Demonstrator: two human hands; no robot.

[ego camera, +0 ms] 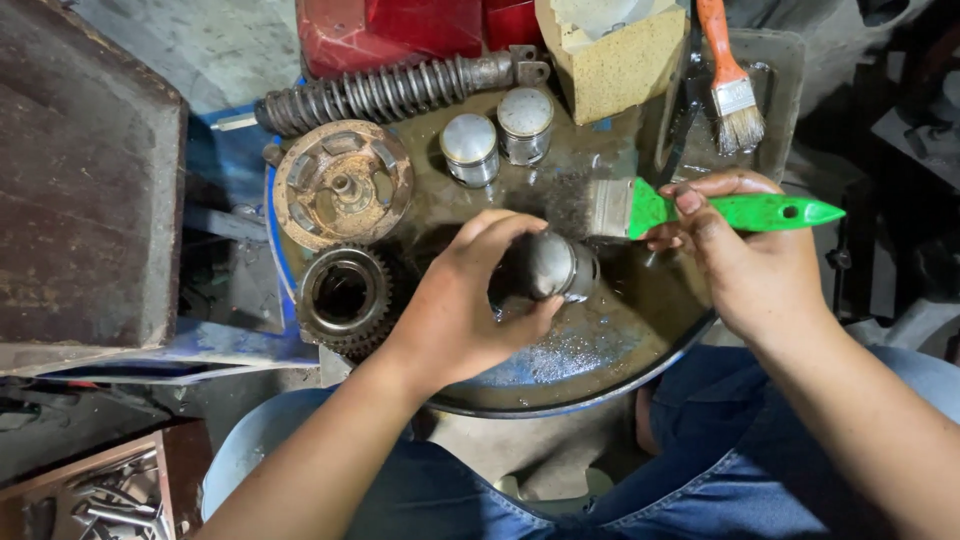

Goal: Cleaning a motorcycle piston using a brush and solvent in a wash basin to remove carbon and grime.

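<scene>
Left hand [465, 300] curls around a piston [555, 265]; right hand [745, 250] grips a green brush [700, 210] beside it.

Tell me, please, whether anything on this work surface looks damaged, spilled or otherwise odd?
The round plate left of the two upright pistons is heavily rusted, and the drum top is wet and grimy. The left hand holds a third piston; the right hand holds a green brush.
</scene>
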